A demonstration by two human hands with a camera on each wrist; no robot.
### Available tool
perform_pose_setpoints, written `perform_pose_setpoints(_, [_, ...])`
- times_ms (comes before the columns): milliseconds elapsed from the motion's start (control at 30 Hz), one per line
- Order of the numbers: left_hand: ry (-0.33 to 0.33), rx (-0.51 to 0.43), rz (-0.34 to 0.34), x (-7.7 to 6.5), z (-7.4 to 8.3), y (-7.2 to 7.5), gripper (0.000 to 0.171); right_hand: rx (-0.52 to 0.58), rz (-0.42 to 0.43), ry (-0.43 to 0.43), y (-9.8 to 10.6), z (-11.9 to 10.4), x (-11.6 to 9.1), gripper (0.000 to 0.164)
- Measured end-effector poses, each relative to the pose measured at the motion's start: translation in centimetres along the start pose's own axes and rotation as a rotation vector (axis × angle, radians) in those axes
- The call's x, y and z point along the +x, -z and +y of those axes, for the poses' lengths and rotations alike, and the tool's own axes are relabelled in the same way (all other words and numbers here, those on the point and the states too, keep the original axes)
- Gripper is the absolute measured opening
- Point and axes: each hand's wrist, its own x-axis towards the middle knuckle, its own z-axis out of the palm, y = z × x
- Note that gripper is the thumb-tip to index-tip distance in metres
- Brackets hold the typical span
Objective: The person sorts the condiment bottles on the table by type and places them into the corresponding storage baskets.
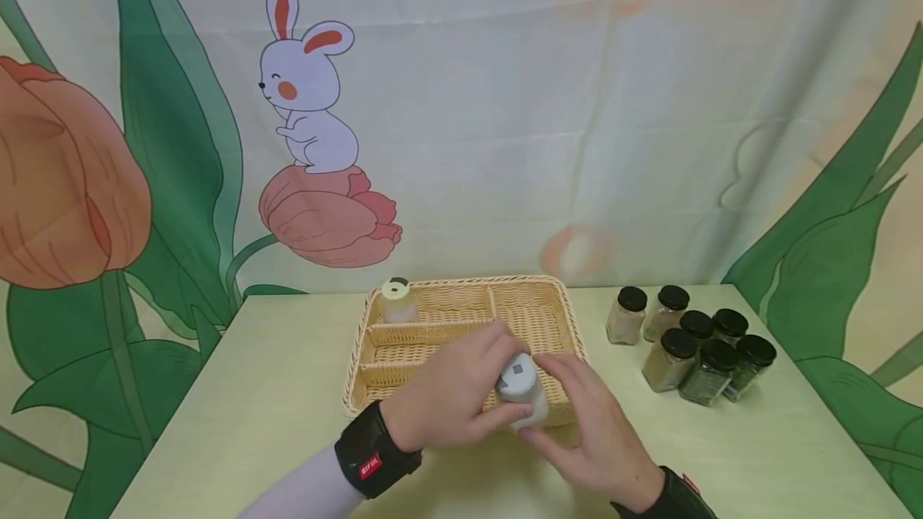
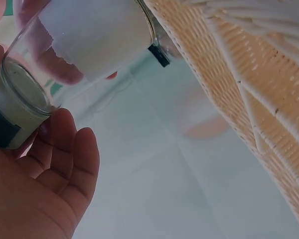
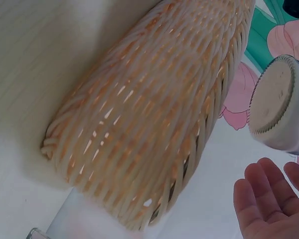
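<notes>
A seasoning jar point(image 1: 530, 403) with a pale cap and white contents is held tilted over the front edge of the wicker basket point(image 1: 570, 327). My left hand point(image 1: 469, 379) grips it around the cap; clear glass and the cap show in the left wrist view. On the other side is my right hand point(image 1: 594, 431), thumb and fingers spread around the jar. Several of its fingers point(image 3: 264, 191) extend below the jar's ridged base point(image 3: 274, 94) in the right wrist view, apart from it. Contact by its thumb and forefinger is unclear.
Another pale-capped jar point(image 1: 398, 303) stands in the basket's back left compartment. To the basket's right, several black-capped glass jars point(image 1: 671, 359) stand grouped on the table point(image 1: 281, 391). A printed curtain point(image 1: 469, 142) hangs behind the table.
</notes>
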Motion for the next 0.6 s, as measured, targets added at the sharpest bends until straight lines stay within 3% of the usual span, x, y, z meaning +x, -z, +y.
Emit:
perform_pose_setpoints(400, [-0.009,-0.016,-0.029,0.0,1.2,-0.6,0.045,0.051,0.017,0.024,-0.3,-0.4,-0.1,0.068])
perform_pose_setpoints(600, [-0.026,-0.008,-0.029,0.1,1.4,-0.5,0.043,0.086,-0.015,-0.017,-0.3,-0.6,-0.3,0.069])
